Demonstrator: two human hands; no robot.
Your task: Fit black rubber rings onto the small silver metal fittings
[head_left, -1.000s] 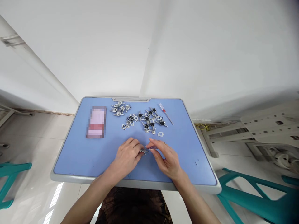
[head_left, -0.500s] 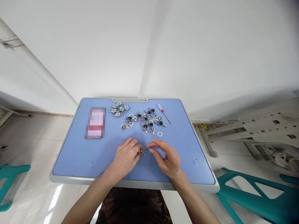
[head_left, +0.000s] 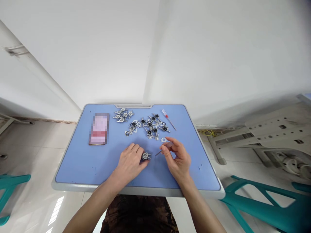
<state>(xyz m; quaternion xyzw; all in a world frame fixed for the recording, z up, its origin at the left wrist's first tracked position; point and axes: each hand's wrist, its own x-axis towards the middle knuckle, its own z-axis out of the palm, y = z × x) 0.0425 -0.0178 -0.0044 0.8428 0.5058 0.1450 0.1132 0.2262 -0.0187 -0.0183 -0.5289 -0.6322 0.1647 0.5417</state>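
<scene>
Near the front of the blue table [head_left: 80,161], my left hand [head_left: 131,160] is closed around a small metal valve-like fitting [head_left: 146,156] with short prongs pointing right. My right hand [head_left: 178,158] pinches a small screwdriver [head_left: 159,152], its shaft pointing left and down, with a gap between the tip and the fitting. Behind the hands lie several fittings with black round faces [head_left: 155,130], mixed with loose plates and rings. A flat metal plate [head_left: 163,139] lies just beyond my right fingers.
Several metal fittings [head_left: 125,115] form a group at the back left. A phone-like item [head_left: 100,128], its face blurred, lies at the left. A second screwdriver [head_left: 169,119] with a clear and red handle rests at the back right. Green stools [head_left: 259,200] flank the table.
My right hand has drawn the screwdriver away from the fitting, to the right. In my left hand the fitting has turned, showing more of its metal plate.
</scene>
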